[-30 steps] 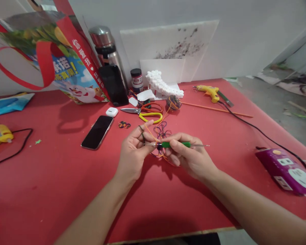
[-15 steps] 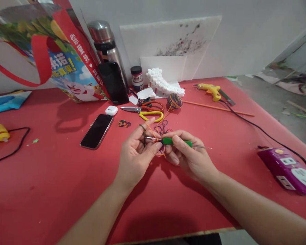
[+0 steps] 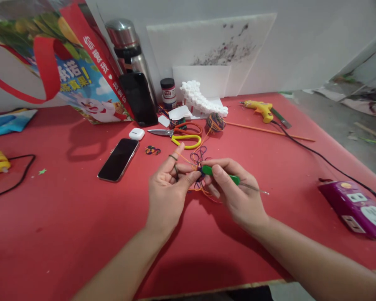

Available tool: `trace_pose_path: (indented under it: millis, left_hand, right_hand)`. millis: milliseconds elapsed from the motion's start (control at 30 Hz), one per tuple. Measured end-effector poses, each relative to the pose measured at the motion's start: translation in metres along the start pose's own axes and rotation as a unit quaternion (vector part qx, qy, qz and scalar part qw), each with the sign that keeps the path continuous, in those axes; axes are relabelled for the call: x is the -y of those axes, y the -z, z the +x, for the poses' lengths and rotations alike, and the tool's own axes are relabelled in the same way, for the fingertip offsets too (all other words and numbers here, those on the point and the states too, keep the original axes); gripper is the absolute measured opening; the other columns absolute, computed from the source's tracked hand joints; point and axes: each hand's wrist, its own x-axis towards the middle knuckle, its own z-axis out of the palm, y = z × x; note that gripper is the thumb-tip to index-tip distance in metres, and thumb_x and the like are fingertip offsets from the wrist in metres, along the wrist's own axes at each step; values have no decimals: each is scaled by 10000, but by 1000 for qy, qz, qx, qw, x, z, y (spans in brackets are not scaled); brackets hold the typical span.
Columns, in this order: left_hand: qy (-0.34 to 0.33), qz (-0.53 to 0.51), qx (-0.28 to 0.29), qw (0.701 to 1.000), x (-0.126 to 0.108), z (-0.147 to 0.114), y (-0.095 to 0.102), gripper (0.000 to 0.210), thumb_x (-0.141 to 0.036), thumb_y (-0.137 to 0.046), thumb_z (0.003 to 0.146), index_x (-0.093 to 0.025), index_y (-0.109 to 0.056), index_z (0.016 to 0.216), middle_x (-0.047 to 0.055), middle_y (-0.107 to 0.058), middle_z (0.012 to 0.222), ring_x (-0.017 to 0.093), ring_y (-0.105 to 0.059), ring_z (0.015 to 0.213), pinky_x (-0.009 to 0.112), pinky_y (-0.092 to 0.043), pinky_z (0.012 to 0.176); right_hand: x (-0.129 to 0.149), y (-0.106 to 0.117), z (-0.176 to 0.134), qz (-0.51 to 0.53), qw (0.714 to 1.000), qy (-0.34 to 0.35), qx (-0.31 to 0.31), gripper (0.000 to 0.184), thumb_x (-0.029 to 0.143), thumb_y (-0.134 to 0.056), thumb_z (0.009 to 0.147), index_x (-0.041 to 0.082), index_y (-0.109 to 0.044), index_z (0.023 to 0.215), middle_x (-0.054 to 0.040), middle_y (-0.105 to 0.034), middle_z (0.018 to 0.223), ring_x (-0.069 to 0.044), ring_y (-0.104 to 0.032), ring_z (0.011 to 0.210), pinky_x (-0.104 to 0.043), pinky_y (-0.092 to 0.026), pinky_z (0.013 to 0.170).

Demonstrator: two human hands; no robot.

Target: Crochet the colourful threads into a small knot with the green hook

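Note:
My right hand (image 3: 235, 188) is closed round the green handle of a crochet hook (image 3: 227, 175), whose metal end sticks out to the right. The hook's working tip meets a small dark crocheted piece (image 3: 200, 172). My left hand (image 3: 171, 182) pinches that piece between thumb and fingers, its index finger raised with yarn wrapped round the fingers. Orange and purple yarn strands (image 3: 198, 155) loop behind and below the hands. One strand runs up to a multicoloured yarn ball (image 3: 215, 123). The fingers partly hide the piece.
Scissors (image 3: 188, 140), a phone (image 3: 119, 159), an earbud case (image 3: 137, 133) and a small crocheted chain (image 3: 152, 150) lie beyond my hands. A yellow glue gun (image 3: 260, 110) with its cord and a purple power strip (image 3: 355, 207) are at right. A gift bag (image 3: 90, 83) stands back left.
The hook's tip has moved from sticking out left over my left fingers to being down at the piece. The handle now tilts lower to the right, and the left index finger leans slightly left.

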Motion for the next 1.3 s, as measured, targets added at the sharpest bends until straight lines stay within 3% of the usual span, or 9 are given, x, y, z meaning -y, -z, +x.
trace_pose_path:
  millis: [133,233,367,633,800,1000,1300]
  left_hand:
    - [29,-70,-19,997,0,-4,-7,745,-157,-980,678,-199,-760,1389,-69,-736,712,51,-653,663,133,-562,705]
    - [56,-119,1,991,-5,-2,-7,757,-150,-1018,608,-155,-781,1327,-69,-718,677,57,-657,648,145,-564,709]
    - [81,-127,44,988,-16,4,-1,674,-116,-1047,535,-134,-829,1172,-68,-705,664,49,-648,637,143,-564,713]
    - [61,-99,57,992,-21,9,7,489,-120,-1065,511,-152,-862,954,-59,-698,683,36,-658,672,115,-560,709]
    - [63,-87,61,992,-22,10,10,547,-118,-1056,538,-170,-866,1048,-63,-693,685,42,-662,662,116,-565,685]
    - [56,-71,68,994,-22,12,14,570,-126,-1052,571,-176,-869,1108,-56,-703,686,35,-648,656,109,-561,705]
    - [80,-57,134,986,-23,13,22,568,-121,-1031,616,-207,-872,1154,-45,-694,721,33,-617,663,111,-533,699]
  right_hand:
    - [-2,-2,-5,-181,968,170,-30,160,217,-717,1038,289,-794,1158,0,-784,981,-118,-716,850,-251,-580,776]
    - [-3,0,-6,-203,952,228,2,239,189,-698,1044,312,-767,1236,-6,-779,1058,-129,-727,919,-262,-595,832]
    - [-1,8,-5,-158,970,181,44,221,250,-681,1074,317,-772,1264,-1,-736,961,-102,-664,756,-223,-559,669]
    - [8,6,-3,-60,990,123,33,168,366,-708,1064,280,-837,1131,6,-672,769,-89,-576,590,-214,-504,533]
    - [12,9,-2,-51,993,104,28,149,366,-744,1039,278,-852,1090,0,-675,756,-94,-556,578,-214,-477,505]
    - [16,20,0,-95,990,100,39,147,333,-728,1054,315,-861,1116,-4,-699,803,-114,-633,721,-227,-499,617]
    - [31,32,6,-98,991,82,47,136,354,-773,1018,293,-894,1006,-8,-698,760,-100,-557,595,-237,-456,538]
